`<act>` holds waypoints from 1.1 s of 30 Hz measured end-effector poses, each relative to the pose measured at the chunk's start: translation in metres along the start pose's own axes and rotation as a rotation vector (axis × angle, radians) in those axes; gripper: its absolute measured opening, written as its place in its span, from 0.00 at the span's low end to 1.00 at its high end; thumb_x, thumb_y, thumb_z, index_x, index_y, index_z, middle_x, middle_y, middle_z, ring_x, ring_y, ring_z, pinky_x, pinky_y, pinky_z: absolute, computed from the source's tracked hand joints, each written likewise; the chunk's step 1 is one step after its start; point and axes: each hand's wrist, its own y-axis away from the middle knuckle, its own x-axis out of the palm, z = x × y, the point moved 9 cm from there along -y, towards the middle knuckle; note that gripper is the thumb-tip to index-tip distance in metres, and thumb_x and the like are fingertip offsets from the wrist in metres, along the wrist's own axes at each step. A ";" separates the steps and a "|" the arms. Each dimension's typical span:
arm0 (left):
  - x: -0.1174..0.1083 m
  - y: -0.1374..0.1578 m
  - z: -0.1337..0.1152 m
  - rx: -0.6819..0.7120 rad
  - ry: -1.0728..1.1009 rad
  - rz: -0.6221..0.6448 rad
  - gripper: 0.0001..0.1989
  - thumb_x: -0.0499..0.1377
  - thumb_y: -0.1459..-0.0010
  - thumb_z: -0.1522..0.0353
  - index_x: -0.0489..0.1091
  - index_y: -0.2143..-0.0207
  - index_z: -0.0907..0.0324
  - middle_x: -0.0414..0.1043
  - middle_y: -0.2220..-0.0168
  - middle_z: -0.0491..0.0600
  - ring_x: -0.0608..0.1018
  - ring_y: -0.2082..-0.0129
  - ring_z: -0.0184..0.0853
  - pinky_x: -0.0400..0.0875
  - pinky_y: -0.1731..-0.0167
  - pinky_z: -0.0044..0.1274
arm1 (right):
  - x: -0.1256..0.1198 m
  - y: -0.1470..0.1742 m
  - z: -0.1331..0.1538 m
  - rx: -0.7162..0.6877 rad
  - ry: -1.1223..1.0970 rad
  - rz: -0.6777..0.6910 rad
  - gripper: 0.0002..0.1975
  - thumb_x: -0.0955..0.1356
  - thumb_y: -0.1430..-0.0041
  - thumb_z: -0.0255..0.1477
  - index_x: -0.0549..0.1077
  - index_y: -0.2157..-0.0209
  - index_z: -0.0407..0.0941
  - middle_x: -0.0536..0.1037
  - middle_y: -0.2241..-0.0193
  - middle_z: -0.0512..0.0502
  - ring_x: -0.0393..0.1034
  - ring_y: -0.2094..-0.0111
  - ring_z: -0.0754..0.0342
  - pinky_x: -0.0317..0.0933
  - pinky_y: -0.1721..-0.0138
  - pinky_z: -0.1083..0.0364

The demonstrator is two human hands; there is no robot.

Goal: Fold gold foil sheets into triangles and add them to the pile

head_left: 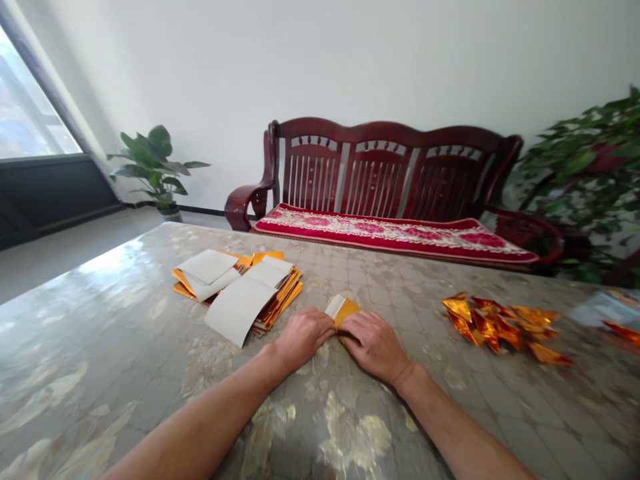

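Between my two hands, at the middle of the table, is a small sheet of gold paper (346,311) with a white back, partly folded. My left hand (306,335) grips its left side with bent fingers. On the right side, my right hand (371,341) has its fingers and thumb closed on the same paper. The fingers cover the paper's near edge. Left of my hands lies a loose stack of gold-and-white paper sheets (240,303), mostly white side up. To the right sits a group of folded shiny gold paper pieces (493,323).
The table (150,373) has a glossy floral covering. A clear plastic bag (600,309) lies at its right side, near another gold piece. Beyond the table stand a dark red wooden bench (380,180), a potted plant (157,167) and a leafy plant (590,167).
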 end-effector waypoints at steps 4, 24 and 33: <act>-0.001 -0.002 0.005 -0.045 0.062 -0.016 0.12 0.53 0.33 0.65 0.76 0.65 0.57 0.78 0.66 0.47 0.77 0.61 0.34 0.67 0.58 0.22 | 0.002 -0.004 0.003 -0.014 0.047 -0.018 0.07 0.66 0.35 0.33 0.75 0.62 0.47 0.78 0.64 0.46 0.68 0.60 0.50 0.58 0.57 0.51; -0.010 0.003 0.016 -0.076 0.180 -0.050 0.09 0.57 0.42 0.74 0.78 0.66 0.56 0.77 0.64 0.45 0.77 0.61 0.32 0.68 0.57 0.20 | 0.008 -0.013 -0.001 0.079 0.056 0.005 0.08 0.64 0.33 0.31 0.73 0.65 0.46 0.75 0.65 0.46 0.66 0.61 0.50 0.58 0.59 0.52; -0.012 0.010 0.021 -0.087 0.197 -0.079 0.14 0.54 0.43 0.77 0.79 0.64 0.57 0.79 0.61 0.47 0.78 0.59 0.33 0.69 0.53 0.22 | 0.011 -0.019 -0.002 0.142 0.070 0.017 0.09 0.62 0.33 0.28 0.71 0.67 0.46 0.74 0.65 0.45 0.65 0.62 0.50 0.57 0.60 0.53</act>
